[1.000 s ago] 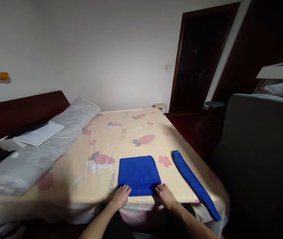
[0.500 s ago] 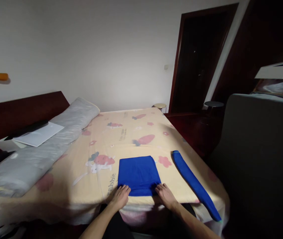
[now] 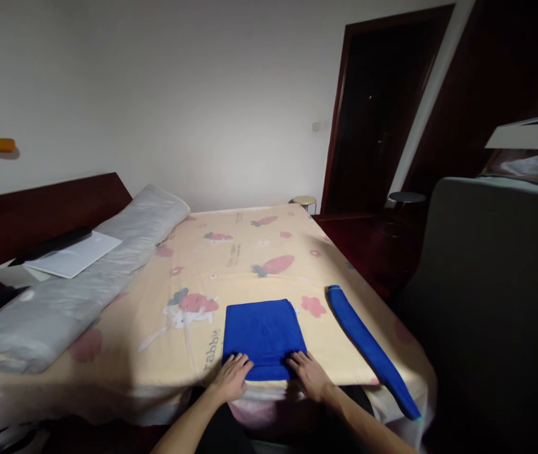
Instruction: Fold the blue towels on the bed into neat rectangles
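A folded blue cloth (image 3: 263, 334), roughly square, lies on the near edge of the bed, with a narrow band along its front side. My left hand (image 3: 233, 377) rests on its near left corner, fingers apart and slightly bent on top of the fabric. On the near right corner lies my right hand (image 3: 309, 374), its fingers also spread over the cloth. Both thumbs are hard to make out. To the right, a long narrow strip of rolled or folded blue cloth (image 3: 368, 343) with greenish ends hangs partly over the bed's edge, apart from my hands.
The bed (image 3: 245, 287) has a cream sheet printed with rabbits and carrots. A grey quilt (image 3: 79, 302) lies along the dark headboard (image 3: 36, 205), with a white flat object (image 3: 77, 255) on it. A dark grey panel (image 3: 496, 284) stands at right; stools (image 3: 304, 200) are farther back.
The folded cloth has slid slightly toward me. My hands have moved a little inward along its front, and their fingers lie flatter on it. The blue strip has not moved.
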A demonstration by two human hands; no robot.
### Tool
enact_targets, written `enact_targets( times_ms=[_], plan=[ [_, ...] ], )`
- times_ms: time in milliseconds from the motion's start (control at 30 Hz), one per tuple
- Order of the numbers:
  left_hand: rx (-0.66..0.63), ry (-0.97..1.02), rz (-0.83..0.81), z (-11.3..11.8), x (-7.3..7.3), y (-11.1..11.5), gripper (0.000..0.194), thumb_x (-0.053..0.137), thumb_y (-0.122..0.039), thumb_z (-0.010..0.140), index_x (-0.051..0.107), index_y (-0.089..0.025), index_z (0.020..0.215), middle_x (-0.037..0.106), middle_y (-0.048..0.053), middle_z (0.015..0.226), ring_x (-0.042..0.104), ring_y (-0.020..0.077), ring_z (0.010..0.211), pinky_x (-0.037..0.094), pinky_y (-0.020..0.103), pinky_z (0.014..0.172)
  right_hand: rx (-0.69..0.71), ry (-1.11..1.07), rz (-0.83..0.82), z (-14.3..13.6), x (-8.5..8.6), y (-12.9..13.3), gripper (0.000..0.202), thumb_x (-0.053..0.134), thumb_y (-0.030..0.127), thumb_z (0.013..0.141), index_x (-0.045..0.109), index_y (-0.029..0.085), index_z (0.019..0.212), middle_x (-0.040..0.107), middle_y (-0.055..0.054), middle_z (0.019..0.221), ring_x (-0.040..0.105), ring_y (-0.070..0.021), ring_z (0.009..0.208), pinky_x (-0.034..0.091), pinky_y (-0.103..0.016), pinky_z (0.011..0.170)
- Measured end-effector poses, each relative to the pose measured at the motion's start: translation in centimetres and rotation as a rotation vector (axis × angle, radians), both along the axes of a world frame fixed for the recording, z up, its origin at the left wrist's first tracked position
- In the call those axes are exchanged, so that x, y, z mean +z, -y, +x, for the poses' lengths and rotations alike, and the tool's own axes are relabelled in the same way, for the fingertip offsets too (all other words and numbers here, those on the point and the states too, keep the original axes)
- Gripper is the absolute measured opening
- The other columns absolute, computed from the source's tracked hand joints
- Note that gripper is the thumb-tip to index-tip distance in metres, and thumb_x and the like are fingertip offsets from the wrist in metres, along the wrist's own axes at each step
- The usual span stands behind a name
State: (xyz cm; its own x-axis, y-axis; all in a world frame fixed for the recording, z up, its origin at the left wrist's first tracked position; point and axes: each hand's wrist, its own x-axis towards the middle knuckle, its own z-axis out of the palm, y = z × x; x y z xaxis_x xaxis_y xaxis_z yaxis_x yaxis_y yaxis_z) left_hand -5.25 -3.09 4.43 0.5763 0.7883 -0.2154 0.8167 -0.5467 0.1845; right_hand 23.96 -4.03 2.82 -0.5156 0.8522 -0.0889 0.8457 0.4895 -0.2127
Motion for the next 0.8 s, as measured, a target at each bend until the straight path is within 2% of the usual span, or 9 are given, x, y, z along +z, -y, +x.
enact_targets(
  times_ms=[133, 267, 367, 500, 667, 800],
  plan=[
    [-0.035, 0.038, -0.008, 0.2, 0.2, 0.1, 0.062, 0.043, -0.015, 0.078, 0.038, -0.028, 0.138, 0.046, 0.004, 0.142, 0.036, 0.0223, 0.133, 0.022, 0.043, 0.113, 0.066, -0.014, -0.048, -0.4, -1.4, -0.1, 0.067, 0.053, 0.021, 0.075, 0.041, 0.020, 0.141, 0.043, -0.012, 0.145, 0.039, -0.0308, 0.128, 0.022, -0.047, 0.109],
    [-0.031, 0.054, -0.060, 0.1, 0.1, 0.0, 0.066, 0.043, -0.015, 0.078, 0.034, -0.030, 0.142, 0.037, 0.001, 0.151, 0.032, 0.0209, 0.137, 0.021, 0.046, 0.114, 0.096, -0.019, -0.109, -0.5, -2.0, -0.3, 0.076, 0.056, 0.023, 0.072, 0.035, 0.019, 0.145, 0.036, -0.011, 0.150, 0.036, -0.0311, 0.132, 0.020, -0.050, 0.110],
    [-0.003, 0.026, -0.090, 0.1, 0.3, -0.1, 0.068, 0.043, -0.015, 0.076, 0.034, -0.030, 0.142, 0.033, 0.000, 0.153, 0.030, 0.0214, 0.138, 0.022, 0.048, 0.113, 0.045, 0.007, -0.109, -0.3, -2.0, -0.4, 0.076, 0.058, 0.024, 0.071, 0.037, 0.017, 0.144, 0.036, -0.013, 0.150, 0.037, -0.0314, 0.131, 0.020, -0.049, 0.110],
    [0.066, -0.014, -0.078, 0.1, 0.7, -0.2, 0.066, 0.044, -0.021, 0.077, 0.037, -0.027, 0.142, 0.033, 0.003, 0.153, 0.031, 0.0242, 0.138, 0.023, 0.049, 0.113, -0.041, 0.034, -0.053, -0.1, -1.9, -0.5, 0.066, 0.051, 0.023, 0.077, 0.041, 0.016, 0.141, 0.039, -0.013, 0.148, 0.039, -0.0303, 0.130, 0.022, -0.048, 0.109],
    [0.176, -0.061, -0.050, -0.4, 0.9, -0.6, 0.064, 0.047, -0.030, 0.077, 0.041, -0.024, 0.140, 0.036, 0.005, 0.151, 0.032, 0.0277, 0.137, 0.023, 0.051, 0.112, -0.103, 0.078, -0.007, -0.1, -2.3, -0.7, 0.066, 0.056, 0.029, 0.076, 0.044, 0.016, 0.139, 0.041, -0.014, 0.146, 0.040, -0.0323, 0.129, 0.023, -0.049, 0.108],
    [0.194, -0.066, -0.050, -0.8, 1.3, -1.0, 0.061, 0.047, -0.033, 0.077, 0.045, -0.022, 0.137, 0.041, 0.006, 0.148, 0.035, 0.0283, 0.135, 0.025, 0.050, 0.111, -0.111, 0.092, 0.013, -0.1, -2.5, -0.8, 0.065, 0.057, 0.028, 0.075, 0.045, 0.017, 0.138, 0.043, -0.013, 0.146, 0.041, -0.0317, 0.128, 0.024, -0.048, 0.107]
  ],
)
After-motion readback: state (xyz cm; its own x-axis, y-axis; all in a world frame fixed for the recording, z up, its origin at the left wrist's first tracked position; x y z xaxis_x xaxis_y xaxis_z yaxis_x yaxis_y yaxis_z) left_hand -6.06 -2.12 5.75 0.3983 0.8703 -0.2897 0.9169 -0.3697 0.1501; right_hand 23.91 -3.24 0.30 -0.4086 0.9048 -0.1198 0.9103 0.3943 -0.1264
